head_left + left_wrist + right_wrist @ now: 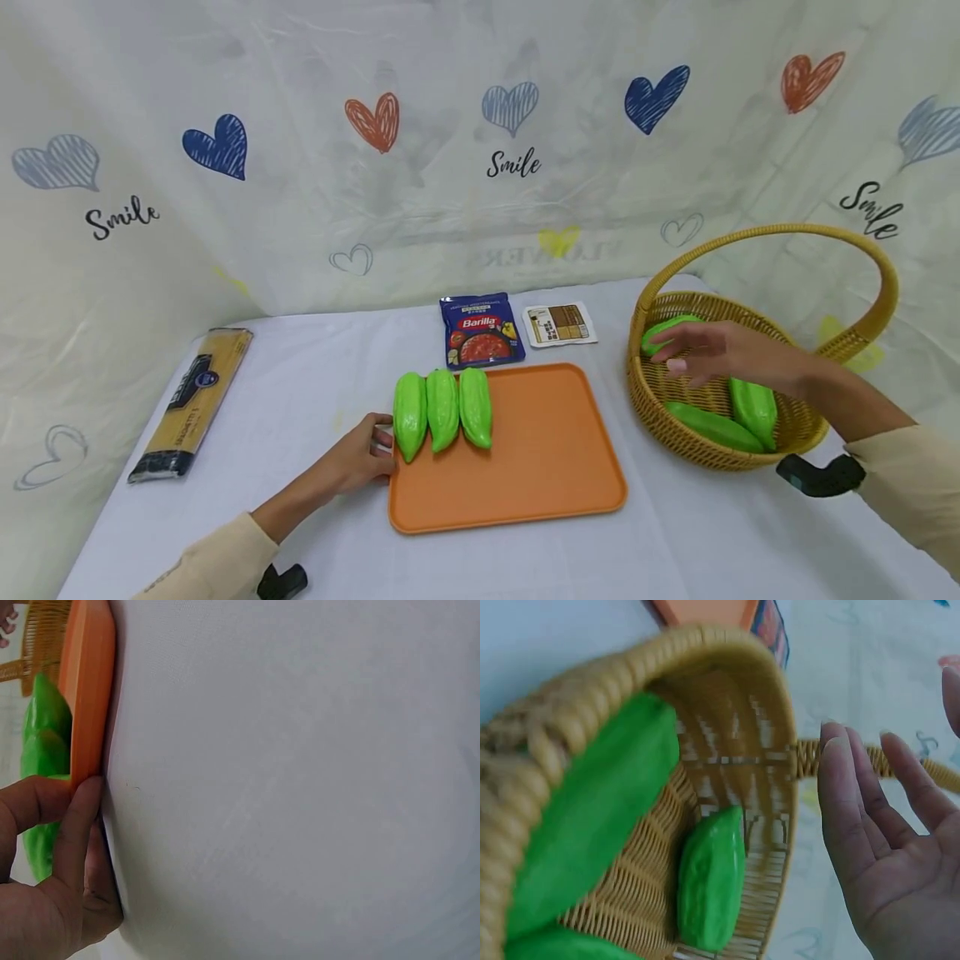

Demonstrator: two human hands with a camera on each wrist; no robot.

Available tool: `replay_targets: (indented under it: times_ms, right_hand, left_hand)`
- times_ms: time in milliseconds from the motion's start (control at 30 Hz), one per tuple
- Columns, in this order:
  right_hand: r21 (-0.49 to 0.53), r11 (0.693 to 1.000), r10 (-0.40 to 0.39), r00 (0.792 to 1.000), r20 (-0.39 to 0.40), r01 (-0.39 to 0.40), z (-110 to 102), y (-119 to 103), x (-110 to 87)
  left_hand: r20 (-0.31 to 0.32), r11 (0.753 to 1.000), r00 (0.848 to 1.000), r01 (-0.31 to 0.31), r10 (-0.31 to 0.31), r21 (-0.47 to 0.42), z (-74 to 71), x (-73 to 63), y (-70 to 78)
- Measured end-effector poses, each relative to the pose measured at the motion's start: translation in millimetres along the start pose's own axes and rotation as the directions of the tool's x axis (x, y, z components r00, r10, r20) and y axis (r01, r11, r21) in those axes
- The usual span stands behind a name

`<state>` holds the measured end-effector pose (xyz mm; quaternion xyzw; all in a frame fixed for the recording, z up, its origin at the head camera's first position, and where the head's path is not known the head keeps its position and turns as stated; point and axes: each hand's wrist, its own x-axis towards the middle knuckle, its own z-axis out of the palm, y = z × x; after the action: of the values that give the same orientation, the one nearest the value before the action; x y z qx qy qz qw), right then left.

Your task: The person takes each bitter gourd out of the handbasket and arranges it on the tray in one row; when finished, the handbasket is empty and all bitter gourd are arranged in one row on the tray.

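On the white table lies an orange tray. Three glossy green, ridged, pointed vegetables lie side by side at its upper left; their exact kind is unclear. My left hand pinches the tray's left rim, thumb and fingers at the edge in the left wrist view. Above the wicker basket on the right hovers my right hand, fingers extended and holding nothing. Inside the basket are more such vegetables, one against the wall in the right wrist view and a larger one nearer the camera.
Behind the tray lie a blue Barilla pouch and a small white packet. A spaghetti pack rests at the far left. The basket's tall arched handle rises around the right arm. A heart-printed curtain hangs behind the table.
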<state>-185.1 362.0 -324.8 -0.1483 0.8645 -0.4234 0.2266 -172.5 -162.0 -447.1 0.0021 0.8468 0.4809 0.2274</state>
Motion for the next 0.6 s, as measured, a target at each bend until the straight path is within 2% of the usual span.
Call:
replay_targets:
  times_ms: [200,433,600]
  right_hand:
    - [-0.034,0.994,0.100,0.992,-0.074,-0.103,-17,10,3.4]
    - [-0.059,0.988,0.134,0.976,-0.169,-0.146,-36,24,12.6]
    - [-0.016,0.977,0.204,0.953,-0.222,-0.213,-46,33,22.5]
  left_hand:
    - [-0.002,1.000,1.000,0.005,-0.005,-0.017,0.9,-4.2,-5.5]
    - [-0.008,1.000,1.000,-0.003,0.003,-0.011,1.1,-2.8,-5.0]
    - [-0.009,1.000,1.000,-0.010,0.010,-0.009,0.8,-1.4,-3.9]
